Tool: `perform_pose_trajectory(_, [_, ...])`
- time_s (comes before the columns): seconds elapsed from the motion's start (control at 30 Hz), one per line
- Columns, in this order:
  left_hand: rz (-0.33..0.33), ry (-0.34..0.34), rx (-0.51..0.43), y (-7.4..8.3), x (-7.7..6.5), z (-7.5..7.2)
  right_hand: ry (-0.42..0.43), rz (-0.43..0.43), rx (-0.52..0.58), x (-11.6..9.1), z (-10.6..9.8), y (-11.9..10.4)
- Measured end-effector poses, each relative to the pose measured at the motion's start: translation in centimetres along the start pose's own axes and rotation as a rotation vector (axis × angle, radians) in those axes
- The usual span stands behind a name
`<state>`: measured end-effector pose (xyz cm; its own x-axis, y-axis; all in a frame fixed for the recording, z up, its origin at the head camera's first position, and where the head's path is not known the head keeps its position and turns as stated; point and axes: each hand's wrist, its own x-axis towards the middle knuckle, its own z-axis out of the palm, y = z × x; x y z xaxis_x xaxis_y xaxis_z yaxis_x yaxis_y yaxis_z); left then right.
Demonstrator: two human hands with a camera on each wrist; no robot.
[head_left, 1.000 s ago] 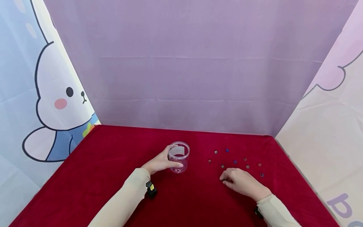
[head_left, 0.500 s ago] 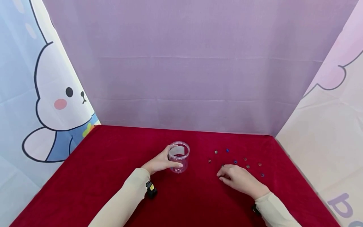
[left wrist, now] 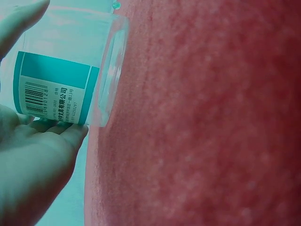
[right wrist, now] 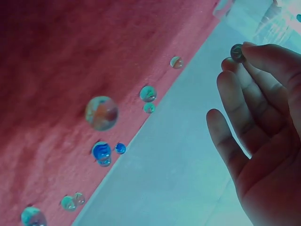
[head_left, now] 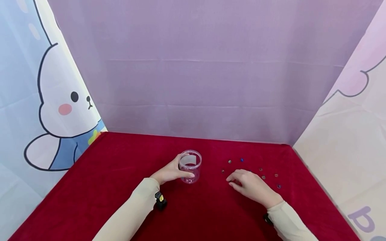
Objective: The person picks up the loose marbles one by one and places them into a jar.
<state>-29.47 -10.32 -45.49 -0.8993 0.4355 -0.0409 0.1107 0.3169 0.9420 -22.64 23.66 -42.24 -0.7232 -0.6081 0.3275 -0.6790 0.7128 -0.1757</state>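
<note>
My left hand (head_left: 173, 172) grips a clear plastic jar (head_left: 190, 174) that stands upright on the red cloth, its mouth open at the top. A label with a barcode (left wrist: 36, 100) shows on the jar's side in the left wrist view. Between thumb and fingertip, my right hand (head_left: 254, 187) pinches a dark glass marble (right wrist: 238, 53), held above the cloth to the right of the jar. Its other fingers are loosely bent. Several more marbles lie scattered around and beyond this hand, among them a blue one (head_left: 242, 160) and an orange-tinted one (right wrist: 101, 113).
The red cloth (head_left: 105, 187) covers the table. Behind it hangs a purple curtain (head_left: 196, 83), with a rabbit-printed sheet (head_left: 69, 100) on the left and a pale sheet (head_left: 346, 144) on the right.
My right hand has moved left and slightly away from me, nearer the jar, and now covers marbles that showed before. My left hand and the jar have stayed put.
</note>
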Motion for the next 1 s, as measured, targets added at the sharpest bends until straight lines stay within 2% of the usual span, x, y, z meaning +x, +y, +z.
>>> perform_pose_trajectory(0.5, [0.002,0.002,0.002,0.0,0.0,0.0,0.173,-0.103,-0.055,2.7,-0.2,-0.7])
perform_pose_trajectory(1.0, [0.004,0.003,0.010,0.0,0.1,0.0,0.236,-0.103,-0.047,4.8,0.3,-1.8])
